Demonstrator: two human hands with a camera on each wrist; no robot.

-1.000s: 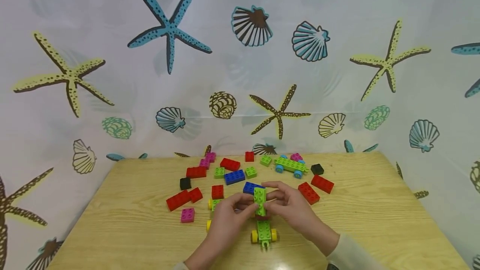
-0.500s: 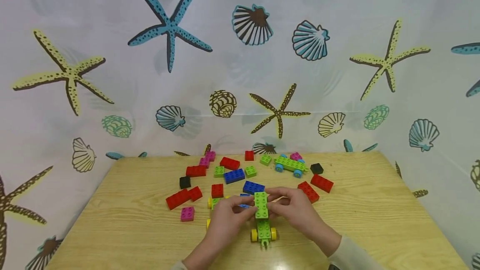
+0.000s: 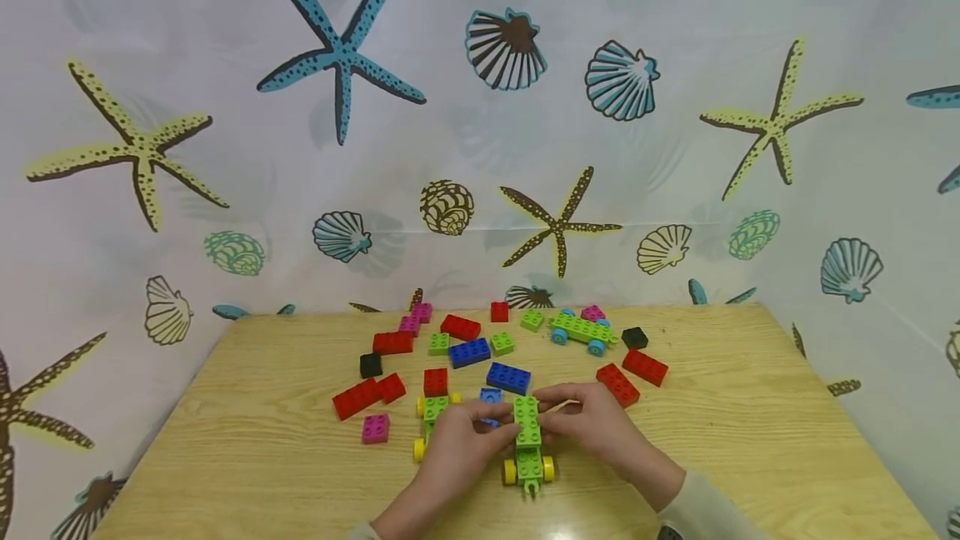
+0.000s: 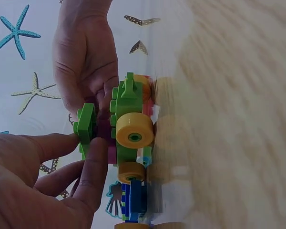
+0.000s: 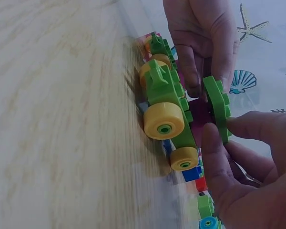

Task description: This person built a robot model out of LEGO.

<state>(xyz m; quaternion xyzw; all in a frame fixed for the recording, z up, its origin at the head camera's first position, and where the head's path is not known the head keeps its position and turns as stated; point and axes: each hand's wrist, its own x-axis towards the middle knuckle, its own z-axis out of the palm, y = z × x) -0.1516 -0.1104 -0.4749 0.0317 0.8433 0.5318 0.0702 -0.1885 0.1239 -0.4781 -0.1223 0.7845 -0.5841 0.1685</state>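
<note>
Both hands pinch a long bright green brick, studs up, from its two sides. My left hand has it by the left edge, my right hand by the right edge. Under it stands a green wheeled base with yellow wheels and a hitch at the near end. Between brick and base sits a magenta brick, largely covered by fingers. In the left wrist view the green brick lies over the magenta one; whether they are locked together I cannot tell.
A second green base with yellow wheels stands behind my left hand, near a light blue piece. Farther back lie blue bricks, red bricks and a green base with blue wheels. A patterned curtain borders the table.
The green brick has come down and slightly nearer along the wheeled base, with both hands still on it. The magenta brick, glimpsed beneath it earlier, is now hidden in the head view.
</note>
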